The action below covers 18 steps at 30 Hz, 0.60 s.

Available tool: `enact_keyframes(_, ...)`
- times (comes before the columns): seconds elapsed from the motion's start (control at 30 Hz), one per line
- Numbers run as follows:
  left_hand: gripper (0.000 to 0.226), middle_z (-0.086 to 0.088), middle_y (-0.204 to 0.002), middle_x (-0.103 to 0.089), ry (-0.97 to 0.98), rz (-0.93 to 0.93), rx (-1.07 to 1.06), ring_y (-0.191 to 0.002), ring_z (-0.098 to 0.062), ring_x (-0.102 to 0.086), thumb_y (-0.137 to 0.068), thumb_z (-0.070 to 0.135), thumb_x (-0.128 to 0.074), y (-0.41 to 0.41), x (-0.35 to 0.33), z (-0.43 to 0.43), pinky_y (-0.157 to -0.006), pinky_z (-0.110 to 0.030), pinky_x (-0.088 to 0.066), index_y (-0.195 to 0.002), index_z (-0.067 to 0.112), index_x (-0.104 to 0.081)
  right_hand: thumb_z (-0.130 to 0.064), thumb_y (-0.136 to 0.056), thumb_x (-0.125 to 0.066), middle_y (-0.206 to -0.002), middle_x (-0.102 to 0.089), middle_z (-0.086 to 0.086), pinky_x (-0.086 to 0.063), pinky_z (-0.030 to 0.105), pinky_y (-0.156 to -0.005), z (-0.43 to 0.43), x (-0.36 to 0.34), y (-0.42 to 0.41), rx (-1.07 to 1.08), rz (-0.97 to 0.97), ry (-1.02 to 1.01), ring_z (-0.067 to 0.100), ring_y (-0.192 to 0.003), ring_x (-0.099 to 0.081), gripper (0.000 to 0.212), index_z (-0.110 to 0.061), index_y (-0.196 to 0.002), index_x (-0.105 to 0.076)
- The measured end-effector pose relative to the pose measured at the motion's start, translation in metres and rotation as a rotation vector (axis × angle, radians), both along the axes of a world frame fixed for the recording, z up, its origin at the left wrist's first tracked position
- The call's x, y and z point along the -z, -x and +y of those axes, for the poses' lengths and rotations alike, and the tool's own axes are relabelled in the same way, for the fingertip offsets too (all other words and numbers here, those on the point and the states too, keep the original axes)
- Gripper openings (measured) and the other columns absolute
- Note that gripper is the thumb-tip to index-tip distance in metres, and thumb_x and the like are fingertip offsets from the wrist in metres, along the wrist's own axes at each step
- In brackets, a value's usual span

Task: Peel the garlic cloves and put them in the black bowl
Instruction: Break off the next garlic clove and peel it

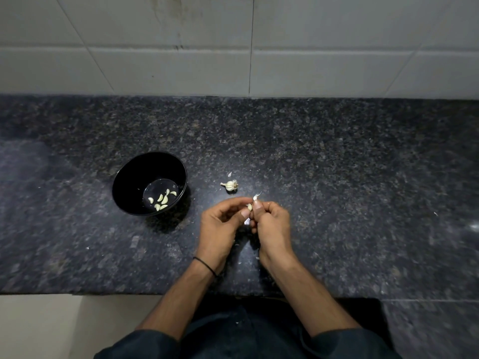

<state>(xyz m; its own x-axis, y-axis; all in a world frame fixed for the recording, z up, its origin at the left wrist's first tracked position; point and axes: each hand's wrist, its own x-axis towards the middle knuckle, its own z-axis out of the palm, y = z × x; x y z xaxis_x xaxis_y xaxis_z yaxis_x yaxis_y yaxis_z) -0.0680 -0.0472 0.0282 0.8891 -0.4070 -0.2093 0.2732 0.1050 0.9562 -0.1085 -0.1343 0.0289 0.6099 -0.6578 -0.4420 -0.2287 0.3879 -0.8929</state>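
Observation:
Over the middle of the dark granite counter, my left hand and my right hand meet fingertip to fingertip. Both pinch one small garlic clove between thumbs and fingers. A strip of white skin sticks up from the clove past my right thumb. The black bowl stands to the left of my hands with several peeled cloves lying in its bottom. Just beyond my hands, the rest of a garlic bulb lies on the counter.
The granite counter runs the full width and ends at a white tiled wall behind. Small flakes of garlic skin lie scattered near the bulb and under my hands. The counter's front edge is close to my body.

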Motion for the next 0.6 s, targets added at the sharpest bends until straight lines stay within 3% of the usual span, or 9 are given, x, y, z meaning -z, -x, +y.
enact_keyframes(0.1,0.022,-0.012,-0.097,-0.076,0.021,0.025,-0.005,-0.088,-0.016,-0.070,-0.087,-0.010,-0.066,0.000,0.001,0.001,-0.072,-0.021,-0.054,-0.102,0.003,-0.074,-0.048,-0.087,-0.057,-0.075,-0.071,-0.007,-0.054,0.044,-0.074,0.002,0.006,-0.001,-0.065,0.111,0.177,0.009,-0.069,-0.063,0.025,-0.025,-0.084,-0.067)
enact_keyframes(0.17,0.021,-0.016,-0.103,-0.076,0.031,0.048,-0.003,-0.093,-0.019,-0.070,-0.087,-0.007,-0.067,-0.001,0.003,0.002,-0.077,-0.026,-0.055,-0.106,0.001,-0.073,-0.051,-0.086,-0.053,-0.074,-0.067,-0.011,-0.052,0.046,-0.076,0.001,0.007,-0.001,-0.100,0.130,0.226,0.008,-0.069,-0.060,0.030,-0.024,-0.085,-0.065)
enact_keyframes(0.27,0.022,-0.018,-0.107,-0.075,0.048,0.115,0.009,-0.093,-0.025,-0.067,-0.088,-0.001,-0.069,-0.002,0.004,0.002,-0.084,-0.039,-0.054,-0.109,0.003,-0.073,-0.045,-0.091,-0.051,-0.069,-0.060,-0.011,-0.049,0.047,-0.072,-0.001,0.005,-0.001,-0.104,0.114,0.235,0.009,-0.067,-0.053,0.030,-0.018,-0.083,-0.062)
enact_keyframes(0.4,0.020,-0.015,-0.106,-0.076,0.021,0.149,-0.004,-0.093,-0.030,-0.065,-0.090,0.001,-0.069,-0.003,0.004,0.004,-0.090,-0.049,-0.050,-0.107,0.009,-0.075,-0.024,-0.103,-0.052,-0.072,-0.059,-0.002,-0.043,0.037,-0.064,-0.007,0.007,0.002,-0.116,0.058,0.205,0.012,-0.067,-0.051,0.023,-0.016,-0.084,-0.062)
enact_keyframes(0.53,0.020,-0.014,-0.104,-0.076,-0.009,0.135,-0.012,-0.090,-0.029,-0.063,-0.091,0.002,-0.068,-0.007,0.004,0.007,-0.087,-0.047,-0.051,-0.105,0.014,-0.076,-0.014,-0.104,-0.050,-0.072,-0.061,-0.005,-0.041,0.025,-0.055,-0.014,0.006,0.005,-0.124,0.011,0.226,0.010,-0.063,-0.050,0.022,-0.016,-0.088,-0.066)
enact_keyframes(0.6,0.020,-0.020,-0.103,-0.074,-0.015,0.149,-0.018,-0.087,-0.030,-0.060,-0.092,0.002,-0.067,-0.009,0.005,0.008,-0.081,-0.041,-0.051,-0.106,0.013,-0.076,-0.012,-0.104,-0.048,-0.074,-0.064,-0.004,-0.043,0.026,-0.056,-0.015,0.006,0.005,-0.140,0.009,0.240,0.012,-0.064,-0.053,0.024,-0.017,-0.092,-0.068)
